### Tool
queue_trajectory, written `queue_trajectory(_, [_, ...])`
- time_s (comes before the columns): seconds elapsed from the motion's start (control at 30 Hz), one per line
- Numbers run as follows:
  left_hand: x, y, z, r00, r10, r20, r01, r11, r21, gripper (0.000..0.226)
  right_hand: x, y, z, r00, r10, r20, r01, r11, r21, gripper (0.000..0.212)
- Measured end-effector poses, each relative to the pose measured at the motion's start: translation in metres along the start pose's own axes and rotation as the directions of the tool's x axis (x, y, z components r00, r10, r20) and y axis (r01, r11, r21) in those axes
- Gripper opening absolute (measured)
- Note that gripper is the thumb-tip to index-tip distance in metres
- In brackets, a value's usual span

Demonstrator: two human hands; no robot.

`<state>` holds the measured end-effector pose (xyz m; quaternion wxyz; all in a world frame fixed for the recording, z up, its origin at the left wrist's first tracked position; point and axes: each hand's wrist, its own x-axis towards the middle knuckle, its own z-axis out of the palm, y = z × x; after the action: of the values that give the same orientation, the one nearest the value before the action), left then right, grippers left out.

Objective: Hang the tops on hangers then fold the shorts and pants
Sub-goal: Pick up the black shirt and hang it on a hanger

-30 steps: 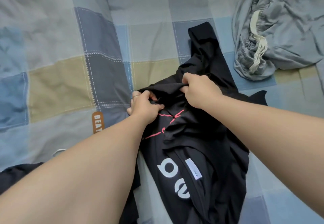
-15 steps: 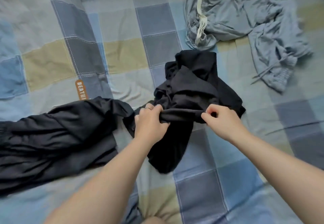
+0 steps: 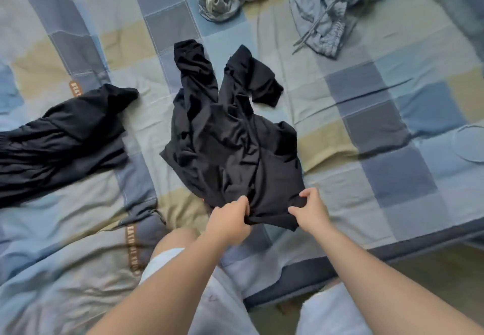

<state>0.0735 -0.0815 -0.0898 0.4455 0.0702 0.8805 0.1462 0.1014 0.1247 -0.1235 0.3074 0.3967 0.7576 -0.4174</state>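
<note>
Left hand [image 3: 227, 220]: fingers curling round the near hem of the black top [image 3: 230, 146], clamping the cloth. Right hand [image 3: 310, 211]: pinching the same hem just beside it. Black top: lying crumpled mid-bed, sleeves trailing away from the person. Knee [image 3: 175, 237]: showing just below the left hand. Checked bedcover [image 3: 366, 99]: carrying everything. Black garment [image 3: 60, 135]: sprawling to the left, apart from the top. Grey-blue garment [image 3: 322, 7]: bunching at the far edge, drawstrings trailing.

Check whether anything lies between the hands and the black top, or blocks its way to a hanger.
Nothing between them: the left hand and right hand both grip the black top at its near edge. No hanger is in view, so that path cannot be judged.
</note>
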Motion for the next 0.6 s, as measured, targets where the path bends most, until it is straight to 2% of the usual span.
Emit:
queue_trajectory(0.07, [-0.007,0.013,0.015,0.995,-0.08,0.067,0.08,0.997,-0.006,0.035,0.002,0.02,-0.008,0.995,0.034,0.098,-0.032,0.999,-0.024,0.045])
queue_trajectory(0.13, [-0.005,0.023,0.024,0.967,-0.164,0.195,0.164,0.986,0.017,0.056,0.008,0.03,-0.019,0.985,0.034,0.17,0.006,0.972,-0.233,0.04])
queue_trajectory(0.2, [0.006,0.031,0.028,0.944,-0.234,0.231,0.253,0.966,-0.057,0.066,0.02,0.028,-0.031,0.991,-0.014,0.135,0.072,0.898,-0.434,0.035])
queue_trajectory(0.23, [0.013,0.036,0.028,0.954,-0.251,0.161,0.27,0.957,-0.11,0.065,0.026,0.024,-0.038,0.992,-0.072,0.103,0.112,0.877,-0.468,0.039])
queue_trajectory(0.3, [0.029,0.046,0.028,0.965,-0.25,-0.078,0.236,0.959,-0.156,0.061,0.041,0.015,-0.047,0.965,-0.243,0.099,0.261,0.847,-0.464,0.055])
queue_trajectory(0.4, [0.051,0.059,0.033,0.935,-0.187,-0.301,0.14,0.975,-0.172,0.079,0.06,-0.003,-0.049,0.836,-0.497,0.232,0.541,0.68,-0.494,0.078])
queue_trajectory(0.5, [0.08,0.062,0.032,0.936,-0.137,-0.323,0.095,0.985,-0.142,0.095,0.081,-0.022,-0.033,0.747,-0.582,0.322,0.645,0.514,-0.566,0.082])
queue_trajectory(0.57, [0.098,0.06,0.024,0.942,-0.18,-0.285,0.119,0.969,-0.218,0.092,0.094,-0.031,-0.02,0.767,-0.531,0.36,0.629,0.51,-0.587,0.073])
queue_trajectory(0.6, [0.105,0.057,0.021,0.946,-0.194,-0.259,0.13,0.961,-0.244,0.08,0.099,-0.033,-0.014,0.788,-0.501,0.358,0.608,0.542,-0.58,0.065])
